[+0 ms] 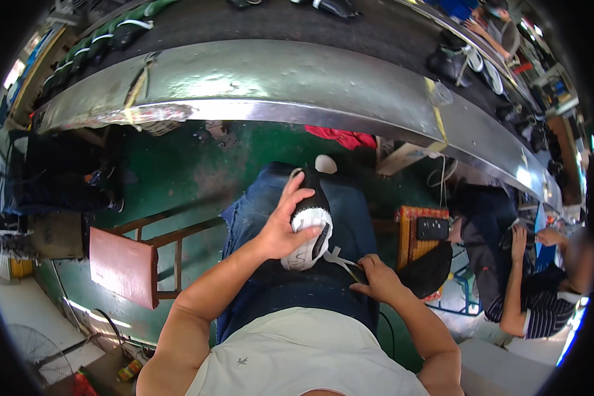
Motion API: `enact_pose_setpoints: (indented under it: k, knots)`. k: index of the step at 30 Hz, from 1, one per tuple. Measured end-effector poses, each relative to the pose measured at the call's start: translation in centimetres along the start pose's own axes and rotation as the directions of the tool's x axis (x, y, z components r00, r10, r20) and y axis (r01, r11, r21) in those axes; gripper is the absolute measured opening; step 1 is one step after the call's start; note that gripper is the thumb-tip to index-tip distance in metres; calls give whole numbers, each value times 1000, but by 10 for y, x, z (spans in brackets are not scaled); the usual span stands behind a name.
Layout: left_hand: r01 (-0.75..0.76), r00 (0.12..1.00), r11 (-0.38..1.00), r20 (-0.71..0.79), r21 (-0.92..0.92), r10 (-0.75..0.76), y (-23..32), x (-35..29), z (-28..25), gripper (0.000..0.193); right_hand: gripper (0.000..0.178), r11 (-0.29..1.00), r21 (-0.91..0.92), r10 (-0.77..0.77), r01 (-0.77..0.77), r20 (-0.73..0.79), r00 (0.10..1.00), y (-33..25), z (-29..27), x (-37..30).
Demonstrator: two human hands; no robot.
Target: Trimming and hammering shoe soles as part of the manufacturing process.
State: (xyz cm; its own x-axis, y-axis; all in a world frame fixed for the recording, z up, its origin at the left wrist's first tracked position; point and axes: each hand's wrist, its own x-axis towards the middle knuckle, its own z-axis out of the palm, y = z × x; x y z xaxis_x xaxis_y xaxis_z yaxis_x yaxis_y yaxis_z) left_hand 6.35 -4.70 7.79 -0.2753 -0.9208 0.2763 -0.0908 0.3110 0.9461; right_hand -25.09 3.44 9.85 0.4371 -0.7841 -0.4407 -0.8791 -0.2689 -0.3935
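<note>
My left hand point(284, 224) grips a shoe upper point(310, 221) over my lap. Its far end is black, and its near part is whitish with dark scribbled lines round a dark opening. The fingers lie along its left side and the thumb presses over its near part. My right hand point(379, 280) is closed on the handles of pale metal pincers point(338, 259). Their jaw end lies close to the near right side of the upper; whether they touch it I cannot tell. My fingers partly hide the handles.
A metal-edged conveyor point(244, 72) carrying shoes crosses ahead. A stool point(124, 264) stands to the left, and an orange seat with a black phone point(433, 229) to the right. A co-worker point(541, 284) sits at far right. A red cloth point(340, 136) lies under the conveyor.
</note>
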Motion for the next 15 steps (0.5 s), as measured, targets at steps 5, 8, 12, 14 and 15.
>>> enact_pose_setpoints:
  k: [5,8,12,14,15]
  knots:
    - [82,996,995,46,-62,-79,-20,20,-1,53,68,930,319,142,-183,148,979,19,-14,-10]
    - [215,974,967,105,-136,-201,-18,24,-12,57,64,606,729,84,-319,339,937,18,-31,-12]
    - [218,935,967,255,135,-246,-18,28,-30,60,47,116,976,-126,-185,199,972,-24,-38,1]
    - [218,929,965,274,143,-250,-17,29,-36,60,35,340,911,-135,-234,294,946,-37,-34,21]
    - [214,921,965,300,149,-251,-16,28,-39,60,27,579,813,-116,-64,159,980,-46,-34,27]
